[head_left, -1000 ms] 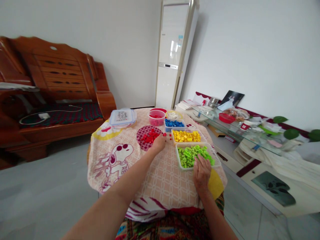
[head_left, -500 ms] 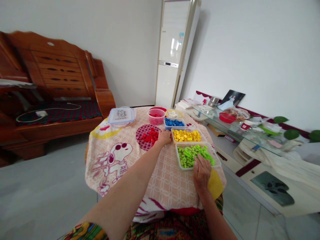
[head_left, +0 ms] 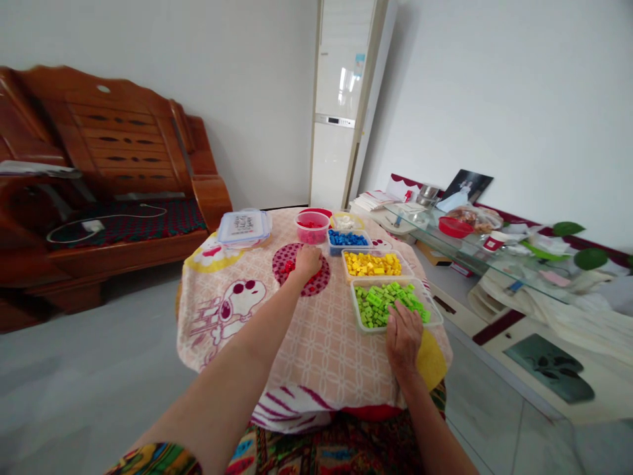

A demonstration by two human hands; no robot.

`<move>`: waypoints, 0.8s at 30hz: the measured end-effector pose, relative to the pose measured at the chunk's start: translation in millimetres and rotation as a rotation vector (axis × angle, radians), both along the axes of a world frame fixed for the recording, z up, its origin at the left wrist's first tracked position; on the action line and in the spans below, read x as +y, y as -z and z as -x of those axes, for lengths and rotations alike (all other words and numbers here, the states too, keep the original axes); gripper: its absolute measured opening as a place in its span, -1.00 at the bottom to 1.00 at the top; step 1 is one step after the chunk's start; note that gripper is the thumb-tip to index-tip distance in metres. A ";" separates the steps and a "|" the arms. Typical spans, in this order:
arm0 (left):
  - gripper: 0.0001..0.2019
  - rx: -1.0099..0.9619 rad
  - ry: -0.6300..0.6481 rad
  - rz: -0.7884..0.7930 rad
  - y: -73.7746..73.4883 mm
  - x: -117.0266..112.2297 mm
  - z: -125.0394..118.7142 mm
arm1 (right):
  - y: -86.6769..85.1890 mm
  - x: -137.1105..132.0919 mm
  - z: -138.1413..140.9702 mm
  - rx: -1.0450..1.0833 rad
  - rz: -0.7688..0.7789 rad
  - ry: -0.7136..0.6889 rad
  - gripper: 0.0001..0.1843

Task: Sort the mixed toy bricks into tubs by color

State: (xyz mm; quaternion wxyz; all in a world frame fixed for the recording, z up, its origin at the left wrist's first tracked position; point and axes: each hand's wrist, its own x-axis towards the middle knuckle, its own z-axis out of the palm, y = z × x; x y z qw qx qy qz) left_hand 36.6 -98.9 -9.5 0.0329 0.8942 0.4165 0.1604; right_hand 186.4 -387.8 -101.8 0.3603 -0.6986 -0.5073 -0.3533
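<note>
My left hand (head_left: 308, 262) reaches over a round maroon patterned patch on the tablecloth, fingers curled down around red toy bricks (head_left: 289, 267). Part of that pile is hidden under the hand. My right hand (head_left: 403, 336) lies across the near rim of a clear plastic box (head_left: 354, 310), its fingers stretched out over green toy bricks (head_left: 378, 300). Behind that box stands a box of yellow bricks (head_left: 370, 264), then one of blue bricks (head_left: 347, 239). A round pink-tinted tub (head_left: 312, 234) with red pieces is beyond my left hand.
A pale patterned cloth (head_left: 316, 349) covers the round table. Box lids (head_left: 243, 226) lie stacked at the far left, and a container of white pieces (head_left: 346, 221) stands at the back. On the right is a cluttered glass shelf (head_left: 494, 264); a wooden bench (head_left: 119, 152) stands left.
My left hand has moved left, from beside the yellow box onto the red brick pile, covering part of it. My right hand stays at the green box. The view has shifted slightly.
</note>
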 end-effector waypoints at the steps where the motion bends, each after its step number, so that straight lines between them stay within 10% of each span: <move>1: -0.71 -0.029 -0.009 -0.002 -4.1 1.5 7.9 | -0.3 -0.1 0.4 0.001 0.004 0.000 -0.66; 6: -0.74 -0.116 0.078 0.050 -14.3 -14.4 40.0 | -0.6 -0.5 0.8 0.006 0.016 0.001 -0.65; 11: -0.78 0.053 0.217 0.202 8.2 -41.2 51.3 | -0.3 -1.0 0.9 0.031 0.013 0.000 -0.64; 20: -0.66 -0.287 -0.003 0.029 -0.7 -14.9 46.5 | 0.7 -0.4 0.9 0.054 0.014 0.002 -0.62; 24: -0.56 -0.415 -0.162 0.005 19.7 -4.0 55.9 | 0.5 -0.3 -0.1 0.079 0.014 -0.014 -0.62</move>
